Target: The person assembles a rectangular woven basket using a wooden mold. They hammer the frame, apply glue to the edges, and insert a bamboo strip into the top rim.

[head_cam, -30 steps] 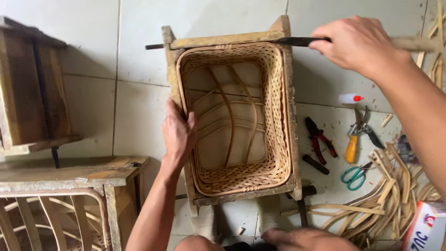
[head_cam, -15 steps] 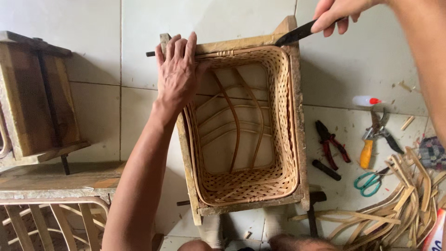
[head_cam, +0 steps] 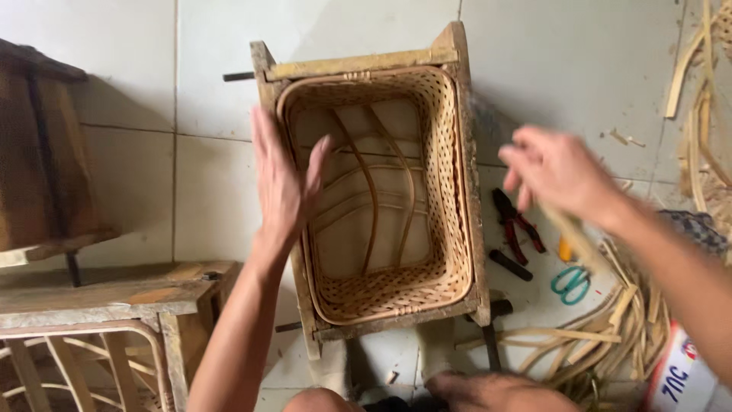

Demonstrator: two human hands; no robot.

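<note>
Woven rattan basket (head_cam: 375, 198) seated in a wooden frame (head_cam: 358, 65) on the pale tiled floor (head_cam: 152, 84), at centre of view; left hand (head_cam: 284, 183) laid flat and open at the basket's nine o'clock rim, fingers spread, palm against the weave and gripping nothing; half a second ago the same hand sat higher, near the eleven o'clock corner of the frame, so slid down the left wall since. Right hand (head_cam: 557, 172) blurred at three o'clock of the basket, just off the frame's outer edge, fingers loosely curled; seems to carry a pale strip or stick trailing toward five o'clock, though blur leaves that uncertain; a second ago up at twelve to one o'clock on the dark rod across the frame's top, now off it and lowered beside the tools. Dark rod end (head_cam: 238, 76) poking out at ten o'clock. Judging by the shift: work at the top edge left off, attention turned to the side wall, basket steadied rather than held. Red-handled pliers (head_cam: 517, 225) and green-handled scissors (head_cam: 570, 282) lying at four o'clock; loose rattan strips (head_cam: 602, 336) heaped at five o'clock; wooden stool (head_cam: 114, 294) at eight o'clock.
</note>
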